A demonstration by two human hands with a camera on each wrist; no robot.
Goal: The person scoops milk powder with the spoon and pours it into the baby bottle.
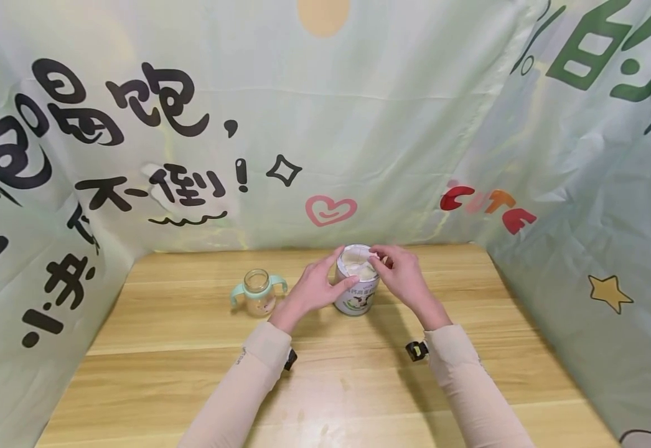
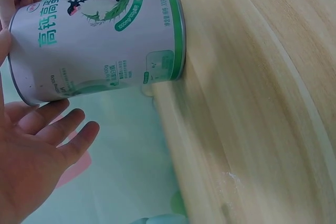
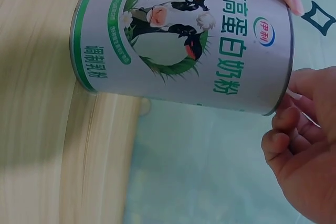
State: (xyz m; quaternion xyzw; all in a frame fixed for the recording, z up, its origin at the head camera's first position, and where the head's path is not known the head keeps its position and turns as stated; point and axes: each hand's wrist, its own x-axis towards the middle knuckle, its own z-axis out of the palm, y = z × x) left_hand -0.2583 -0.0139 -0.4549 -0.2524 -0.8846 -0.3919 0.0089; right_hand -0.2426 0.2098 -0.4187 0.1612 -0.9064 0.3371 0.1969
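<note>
A white-and-green milk powder can point(image 1: 356, 298) with a cow picture stands upright on the table. My left hand point(image 1: 317, 285) grips it by the upper left side, thumb at the front and fingers behind. At the can's right rim my right hand point(image 1: 405, 274) has its fingers curled in the head view. Its thumb and fingertips pinch a small pale piece over the can's top; I cannot tell what this piece is. The right wrist view shows the right hand point(image 3: 307, 140) beside the rim, its fingertips partly hidden behind the can.
To the left of the left hand, a clear baby bottle point(image 1: 261, 302) with two mint-green handles stands uncapped. The wooden table point(image 1: 325, 398) is walled by printed cloth point(image 1: 393, 143) behind and at both sides.
</note>
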